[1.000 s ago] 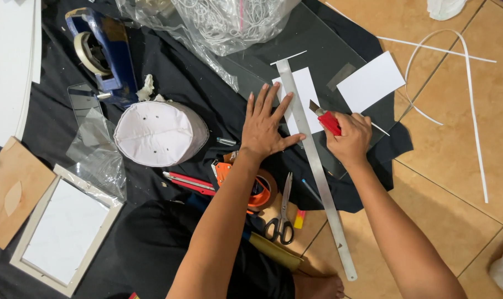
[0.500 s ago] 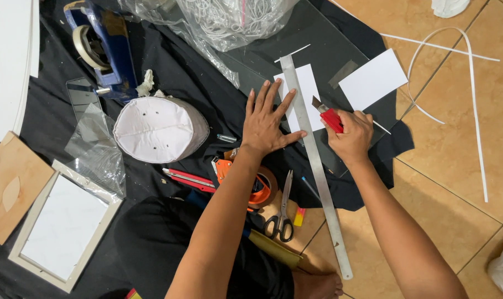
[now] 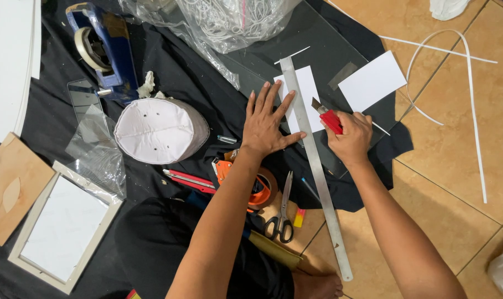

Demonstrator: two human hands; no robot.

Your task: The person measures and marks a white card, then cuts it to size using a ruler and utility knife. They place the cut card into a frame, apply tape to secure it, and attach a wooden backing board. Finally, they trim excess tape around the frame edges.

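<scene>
Cut in progress, early stage by the look of it. Left hand [image 3: 268, 124] lies flat, fingers spread, pinning the metal ruler [image 3: 313, 160] over a white card [image 3: 303, 99] on the glass sheet [image 3: 295, 50] on the floor. Right hand [image 3: 351, 138] has its grip pressed together around the red utility knife [image 3: 329, 118], blade tip touching the ruler's right edge, near the card's lower part. The card reads as one piece; whether it is scored through cannot be told. A second white card [image 3: 372, 81] lies just right of it, apart. White strips [image 3: 456, 83] on the tiles look like trimmings.

Versus the earlier frames: little change. Both hands hold the same posture, the ruler has not shifted, and the knife sits at about the same spot along the edge. Scissors [image 3: 282, 213] and the orange tape roll [image 3: 257, 185] lie unmoved.
</scene>
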